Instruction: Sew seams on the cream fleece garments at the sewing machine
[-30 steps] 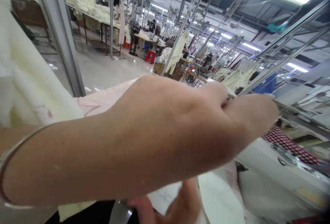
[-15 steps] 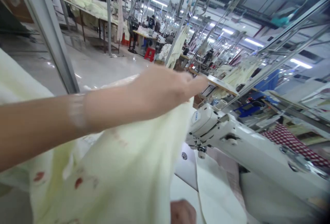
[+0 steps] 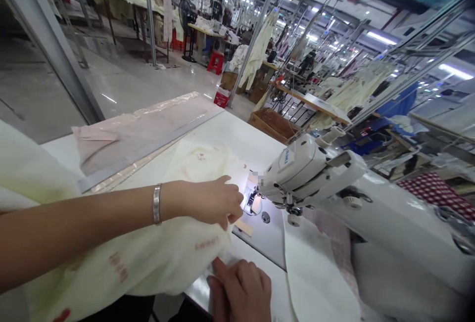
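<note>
The left hand point(image 3: 208, 203), a metal bangle point(image 3: 157, 204) on its wrist, reaches in from the left edge of the frame with its fingers curled shut on a bunched fold of pale yellow fabric point(image 3: 166, 257). The fold is pinched just left of the lit needle area point(image 3: 254, 201) of the white sewing machine point(image 3: 315, 168). The fabric, printed with small red marks, spreads from the lower left corner across the white bench point(image 3: 226, 131) up to the machine's foot. Part of it lies flat in the middle of the frame and the rest is heaped under the left forearm. At the bottom centre, the right hand point(image 3: 241, 287) lies flat with fingers stretched out and together, resting on the fabric's lower edge at the front rim of the bench – pressing rather than gripping. A plain white cloth piece point(image 3: 315, 272) lies on the bench at lower right, below the machine arm. A pink fabric panel point(image 3: 137, 129) lies at centre left, under a clear plastic sheet. Beyond the bench's far edge an open brown box point(image 3: 272, 121) stands on the floor – its contents cannot be made out – with a small red box point(image 3: 221, 97) near it.
</note>
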`<state>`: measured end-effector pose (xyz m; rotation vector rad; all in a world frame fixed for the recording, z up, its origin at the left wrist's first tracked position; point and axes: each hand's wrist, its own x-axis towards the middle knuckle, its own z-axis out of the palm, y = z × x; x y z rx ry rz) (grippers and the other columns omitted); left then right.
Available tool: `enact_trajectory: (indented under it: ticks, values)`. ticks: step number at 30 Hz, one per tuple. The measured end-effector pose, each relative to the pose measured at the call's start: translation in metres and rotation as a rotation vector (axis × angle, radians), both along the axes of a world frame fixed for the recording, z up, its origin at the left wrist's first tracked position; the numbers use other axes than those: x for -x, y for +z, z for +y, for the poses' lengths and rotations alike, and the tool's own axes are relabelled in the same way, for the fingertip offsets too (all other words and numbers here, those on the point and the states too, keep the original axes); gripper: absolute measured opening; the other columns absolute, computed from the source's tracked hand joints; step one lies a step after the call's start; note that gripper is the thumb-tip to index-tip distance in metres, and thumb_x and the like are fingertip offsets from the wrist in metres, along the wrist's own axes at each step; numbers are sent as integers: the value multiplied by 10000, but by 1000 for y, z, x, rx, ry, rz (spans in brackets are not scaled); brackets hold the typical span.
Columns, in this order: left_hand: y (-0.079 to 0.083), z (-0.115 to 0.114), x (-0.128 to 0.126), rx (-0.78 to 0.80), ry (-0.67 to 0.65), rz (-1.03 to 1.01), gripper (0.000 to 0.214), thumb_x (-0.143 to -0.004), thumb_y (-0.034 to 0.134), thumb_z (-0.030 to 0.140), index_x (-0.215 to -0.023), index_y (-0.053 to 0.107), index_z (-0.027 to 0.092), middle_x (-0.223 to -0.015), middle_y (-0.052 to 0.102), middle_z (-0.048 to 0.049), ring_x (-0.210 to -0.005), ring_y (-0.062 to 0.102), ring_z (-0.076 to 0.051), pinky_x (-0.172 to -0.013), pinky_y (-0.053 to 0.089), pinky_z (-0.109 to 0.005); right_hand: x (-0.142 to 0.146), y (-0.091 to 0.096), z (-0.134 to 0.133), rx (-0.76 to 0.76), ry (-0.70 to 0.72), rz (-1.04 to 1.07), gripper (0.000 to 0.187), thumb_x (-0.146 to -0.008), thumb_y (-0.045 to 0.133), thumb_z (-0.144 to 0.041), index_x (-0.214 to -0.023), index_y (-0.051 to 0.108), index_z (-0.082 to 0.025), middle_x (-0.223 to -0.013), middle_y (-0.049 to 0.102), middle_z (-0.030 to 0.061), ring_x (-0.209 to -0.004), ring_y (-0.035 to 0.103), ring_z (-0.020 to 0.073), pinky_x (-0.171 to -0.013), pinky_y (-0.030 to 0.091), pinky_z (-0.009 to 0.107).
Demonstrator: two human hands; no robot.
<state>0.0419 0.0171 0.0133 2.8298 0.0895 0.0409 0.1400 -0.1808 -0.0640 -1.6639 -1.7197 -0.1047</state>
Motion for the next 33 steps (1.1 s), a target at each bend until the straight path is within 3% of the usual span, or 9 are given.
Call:
enact_trajectory:
  ticks: [5,10,13,16,22,25,28,30,33]
  values:
    - [-15,12,-10,-39,-5,-108,165,-863,633,197,-732,536,176,-681,602,39,-629,508,-118,-808,349,-305,2,-3,-2,9,43,-1,223,-848,479,-169,-996,626,-249,-700,525,13,-695,477,180,-770,292,371]
    - [-42,10,-13,-141,-1,-183,157,-890,563,149,-740,520,167,-758,596,-18,-721,495,-165,-750,355,-303,24,2,8,56,115,-61,455,-767,397,-130,-1181,560,-227,-734,557,25,-685,482,193,-729,262,370]
    - [-49,8,-12,-137,16,-207,144,-898,558,164,-757,530,168,-767,595,-20,-716,488,-167,-737,354,-303,32,5,16,85,145,-28,356,-761,389,-92,-1018,587,-235,-692,555,-4,-640,466,178,-706,261,354]
    - [-50,8,-11,-121,17,-220,135,-910,547,186,-775,544,174,-779,606,-19,-715,495,-161,-730,356,-295,30,9,16,-23,186,90,261,-799,380,-55,-944,542,-199,-683,542,-11,-637,458,155,-681,285,324]
    - [-34,12,-5,-43,-3,-199,159,-922,553,266,-792,596,184,-786,631,5,-722,537,-136,-787,351,-290,26,2,7,-125,162,84,276,-817,384,17,-928,545,-178,-809,646,20,-917,538,177,-783,337,326]
    - [-23,15,-1,38,-28,-140,88,-893,593,302,-868,641,233,-818,650,38,-749,568,-120,-861,330,-302,27,-1,5,-159,100,84,265,-828,390,8,-852,554,-198,-715,627,-6,-859,533,169,-768,323,331]
    - [-23,13,-2,5,-24,-115,87,-856,595,168,-794,629,220,-771,637,45,-692,546,-109,-844,347,-296,30,1,2,-146,127,59,255,-847,395,-47,-931,585,-194,-687,580,11,-777,497,174,-720,317,336]
    - [-30,9,-5,-45,-5,-139,147,-847,544,89,-751,591,189,-745,619,22,-666,514,-120,-815,370,-291,36,3,-3,-107,102,194,269,-884,369,-84,-995,579,-210,-774,599,25,-801,507,172,-724,338,335]
    - [-42,3,-10,-105,9,-194,178,-849,464,38,-829,583,168,-842,615,-45,-778,507,-169,-841,380,-307,51,7,-8,8,-84,833,171,-947,394,-227,-948,561,-262,-890,608,6,-851,548,140,-746,413,292]
